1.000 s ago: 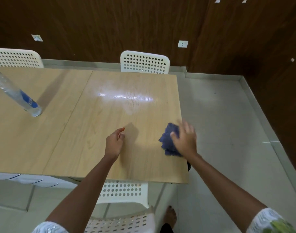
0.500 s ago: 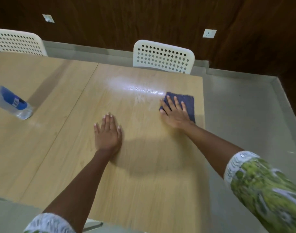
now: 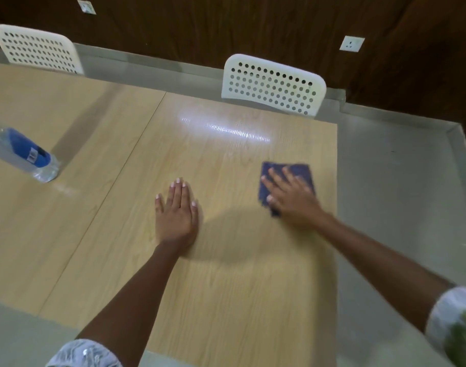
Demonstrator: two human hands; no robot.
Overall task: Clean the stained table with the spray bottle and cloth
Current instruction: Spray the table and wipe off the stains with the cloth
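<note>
Cloth (image 3: 300, 172), one dark blue folded square, lies flat near the table's (image 3: 226, 287) right edge, one corner pointing toward the person. Right hand (image 3: 292, 200) presses it with straight, spread fingers. Left hand (image 3: 176, 214) rests flat on the wood, fingers together. One clear bottle (image 3: 22, 154) with a blue label stands far left. Two white chairs (image 3: 274, 84) sit behind.

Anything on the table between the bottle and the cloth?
Only the left hand, flat on the table; otherwise bare wood between bottle and cloth, per the head view.
</note>
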